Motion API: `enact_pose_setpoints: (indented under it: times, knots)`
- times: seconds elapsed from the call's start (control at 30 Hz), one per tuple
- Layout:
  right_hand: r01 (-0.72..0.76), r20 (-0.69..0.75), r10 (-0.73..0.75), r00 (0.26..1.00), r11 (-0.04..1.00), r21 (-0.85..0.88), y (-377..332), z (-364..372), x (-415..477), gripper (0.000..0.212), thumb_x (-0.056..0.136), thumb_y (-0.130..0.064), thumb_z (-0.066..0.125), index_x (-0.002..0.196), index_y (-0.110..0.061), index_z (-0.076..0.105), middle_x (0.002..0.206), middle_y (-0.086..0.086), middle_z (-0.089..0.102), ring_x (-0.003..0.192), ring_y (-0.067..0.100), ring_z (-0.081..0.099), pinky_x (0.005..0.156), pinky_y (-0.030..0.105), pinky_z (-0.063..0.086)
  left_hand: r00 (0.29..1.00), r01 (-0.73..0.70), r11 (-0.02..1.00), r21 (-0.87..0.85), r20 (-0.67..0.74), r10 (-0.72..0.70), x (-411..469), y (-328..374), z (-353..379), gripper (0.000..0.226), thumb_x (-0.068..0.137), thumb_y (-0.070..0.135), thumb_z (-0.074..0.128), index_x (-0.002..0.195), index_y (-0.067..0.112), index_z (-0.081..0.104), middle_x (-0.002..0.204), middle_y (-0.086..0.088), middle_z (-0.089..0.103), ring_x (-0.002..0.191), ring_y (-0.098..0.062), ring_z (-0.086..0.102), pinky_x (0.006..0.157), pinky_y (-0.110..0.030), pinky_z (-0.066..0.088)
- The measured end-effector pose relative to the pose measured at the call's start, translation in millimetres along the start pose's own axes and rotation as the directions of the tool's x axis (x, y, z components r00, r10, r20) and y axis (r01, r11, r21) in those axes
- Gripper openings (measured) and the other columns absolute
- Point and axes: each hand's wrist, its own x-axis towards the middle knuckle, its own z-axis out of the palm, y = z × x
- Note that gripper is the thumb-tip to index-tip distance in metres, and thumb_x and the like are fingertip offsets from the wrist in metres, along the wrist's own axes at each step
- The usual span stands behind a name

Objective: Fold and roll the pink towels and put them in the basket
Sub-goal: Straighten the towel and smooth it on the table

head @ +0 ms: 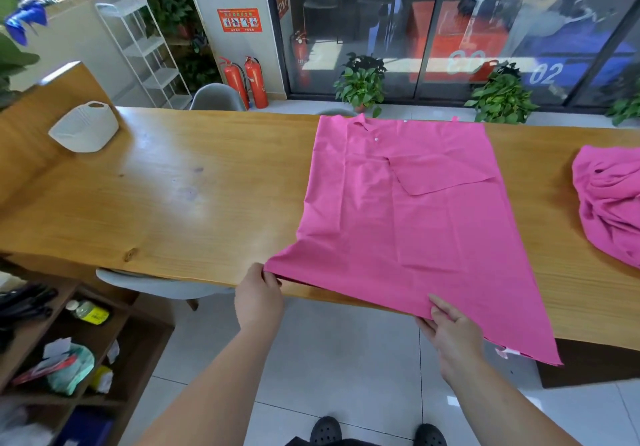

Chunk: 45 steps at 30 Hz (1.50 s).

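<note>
A pink towel lies spread flat on the wooden surface, its near right corner hanging over the near edge. The left hand has its grip closed on the towel's near left corner at that edge, and the right hand grips the near hem, thumb on top and fingers underneath. A white basket stands well apart at the far left, and a second pink towel lies crumpled at the right.
</note>
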Motion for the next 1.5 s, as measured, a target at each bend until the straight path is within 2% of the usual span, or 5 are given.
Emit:
enact_pose_setpoints:
  times: [0.23,0.8,1.17,1.33,1.5]
  knots:
    - [-0.184,-0.017,0.187,0.982,0.978,0.092,12,-3,3,0.038,0.106,0.012,0.047,0.135,0.0,0.066,0.128,0.02,0.067,0.099,0.024,0.069,0.063,0.026,0.065,0.985,0.099,0.993,0.058,0.137,-0.106,6,-26,1,0.019,0.103,0.017,0.044,0.105,0.022,0.062,0.082,0.0,0.076,0.07,-0.016,0.073,0.07,-0.036,0.058]
    - [-0.243,0.045,0.244,0.969,0.97,-0.019,30,-6,0,0.029,0.104,0.003,0.058,0.125,-0.009,0.073,0.123,0.017,0.074,0.102,0.029,0.071,0.097,0.046,0.057,0.854,0.449,0.789,-0.419,0.462,-0.239,24,-65,-7,0.012,0.101,0.015,0.072,0.105,0.009,0.081,0.109,-0.016,0.076,0.102,-0.034,0.076,0.09,-0.043,0.065]
    - [-0.16,0.082,0.175,0.981,0.974,-0.158,24,2,-3,0.044,0.103,0.014,0.052,0.132,-0.014,0.07,0.124,0.017,0.072,0.103,0.029,0.073,0.075,0.031,0.067,0.886,0.23,0.928,-0.292,0.457,-0.076,33,-31,-15,0.023,0.096,0.004,0.075,0.105,0.024,0.081,0.089,-0.012,0.074,0.077,-0.024,0.069,0.072,-0.031,0.061]
    - [-0.125,0.084,0.116,0.99,0.986,0.109,15,7,-4,0.054,0.101,0.017,0.049,0.142,-0.014,0.065,0.126,0.014,0.07,0.103,0.023,0.069,0.078,0.026,0.064,0.829,0.208,0.682,-0.701,0.496,0.257,34,57,-31,0.033,0.103,-0.004,0.061,0.131,0.008,0.073,0.105,-0.002,0.076,0.091,-0.01,0.069,0.093,-0.027,0.059]
    - [-0.078,0.086,0.087,0.993,0.992,-0.1,20,6,-3,0.059,0.101,0.017,0.051,0.144,-0.021,0.064,0.129,0.016,0.072,0.098,0.025,0.074,0.093,0.037,0.063,0.889,0.095,0.977,-0.193,0.458,0.004,40,-16,-25,0.043,0.104,0.001,0.055,0.118,0.033,0.079,0.107,0.001,0.075,0.083,-0.02,0.062,0.073,-0.028,0.053]
